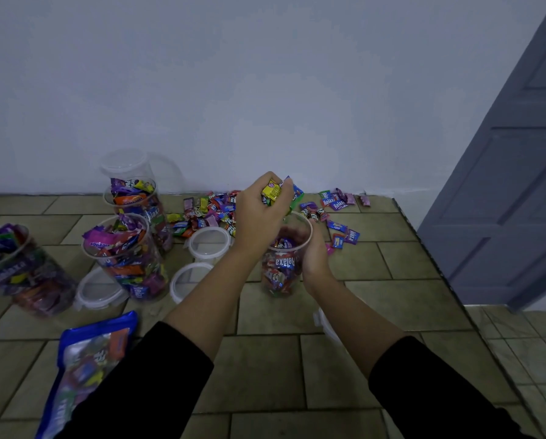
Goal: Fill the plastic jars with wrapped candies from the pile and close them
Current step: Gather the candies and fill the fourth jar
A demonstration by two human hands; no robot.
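A clear plastic jar (281,267), partly filled with wrapped candies, stands on the tiled floor in the middle. My right hand (314,251) grips its right side. My left hand (260,213) is above the jar's mouth and holds a handful of wrapped candies (275,190). The pile of candies (211,212) lies against the wall behind the jar, with more scattered to the right (338,202). Three full jars without lids stand at the left (129,251), (138,198), (18,267).
Three clear lids (210,240), (188,278), (99,291) lie on the floor between the jars. A blue candy bag (88,353) lies at the lower left. Another lid's edge (325,324) shows under my right forearm. A grey door (512,185) stands at the right, wall behind.
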